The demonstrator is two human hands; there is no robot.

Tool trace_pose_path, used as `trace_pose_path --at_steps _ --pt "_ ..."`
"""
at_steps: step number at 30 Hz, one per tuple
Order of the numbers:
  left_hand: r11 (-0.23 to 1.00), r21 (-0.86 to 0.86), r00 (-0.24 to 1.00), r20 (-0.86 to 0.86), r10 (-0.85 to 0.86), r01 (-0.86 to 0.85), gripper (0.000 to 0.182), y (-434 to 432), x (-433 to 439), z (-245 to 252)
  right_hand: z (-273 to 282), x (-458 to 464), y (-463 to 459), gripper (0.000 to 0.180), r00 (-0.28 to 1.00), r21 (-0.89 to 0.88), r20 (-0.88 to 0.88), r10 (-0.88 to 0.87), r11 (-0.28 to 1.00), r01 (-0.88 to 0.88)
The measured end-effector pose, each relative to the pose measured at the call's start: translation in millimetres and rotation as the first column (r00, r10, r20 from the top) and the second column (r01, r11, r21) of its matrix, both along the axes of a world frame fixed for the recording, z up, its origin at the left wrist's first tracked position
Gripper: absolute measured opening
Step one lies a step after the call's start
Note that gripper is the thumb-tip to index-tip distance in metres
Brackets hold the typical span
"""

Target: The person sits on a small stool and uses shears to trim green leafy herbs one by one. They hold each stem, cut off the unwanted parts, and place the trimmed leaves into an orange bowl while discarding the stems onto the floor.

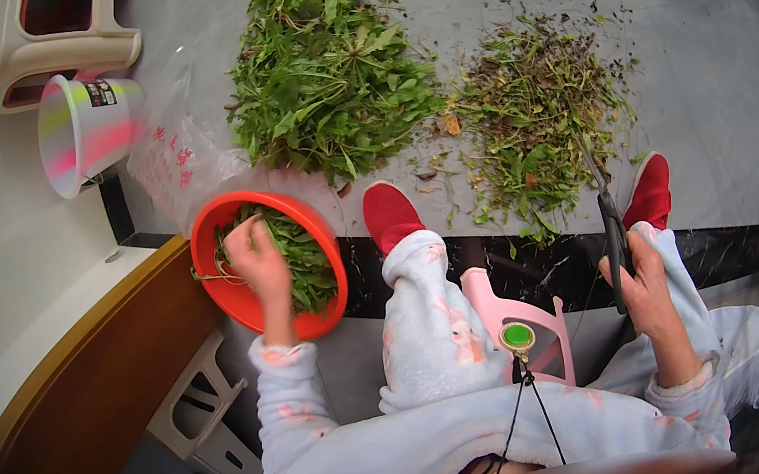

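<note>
My left hand point(260, 258) is over the orange-red plastic basin point(206, 225), its fingers at the leafy greens point(306, 254) inside; whether it grips a leaf or stem I cannot tell. In my right hand point(643, 286) is a pair of black-handled scissors point(609, 219), blades pointing away from me towards a pile of trimmed stems, leaves and brown bits point(532, 111). Left of that pile, a larger heap of green leafy plants point(329, 78) lies on the grey floor.
A clear plastic bag point(181, 150) with red writing lies beyond the basin, near a multicoloured plastic bucket point(100, 122) and a cream plastic stool point(65, 52). A wooden board edge point(90, 364) runs at the left. My red shoes point(390, 212) flank the near floor; a pink plastic stool point(515, 312) stands between my legs.
</note>
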State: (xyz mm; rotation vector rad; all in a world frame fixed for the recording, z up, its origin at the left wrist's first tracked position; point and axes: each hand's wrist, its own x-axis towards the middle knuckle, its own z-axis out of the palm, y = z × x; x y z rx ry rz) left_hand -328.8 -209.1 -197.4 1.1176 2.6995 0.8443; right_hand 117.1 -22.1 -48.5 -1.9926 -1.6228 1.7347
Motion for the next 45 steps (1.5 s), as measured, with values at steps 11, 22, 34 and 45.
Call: trace_pose_path --at_steps 11,22,34,45 --pt "0.972 0.198 0.977 0.145 -0.159 0.129 0.009 156.9 63.0 -33.9 -2.9 -2.3 -0.3 0.034 0.998 0.016 -0.001 0.060 0.998 -0.060" --pt "0.949 0.034 0.906 -0.311 -0.287 0.313 0.021 319.5 -18.6 -64.0 9.0 -13.6 9.7 0.030 0.999 -0.097 -0.018 0.042 0.994 -0.044" --pt "0.777 -0.545 0.897 -0.098 -0.431 0.314 0.025 383.1 -3.4 -101.5 7.9 -16.3 8.9 0.032 0.993 -0.160 -0.090 0.073 0.983 -0.087" --pt "0.808 0.542 0.965 -0.020 -0.261 0.230 0.024 237.8 10.8 64.9 6.1 -3.1 -4.0 0.032 0.995 -0.117 -0.085 0.059 0.991 -0.069"
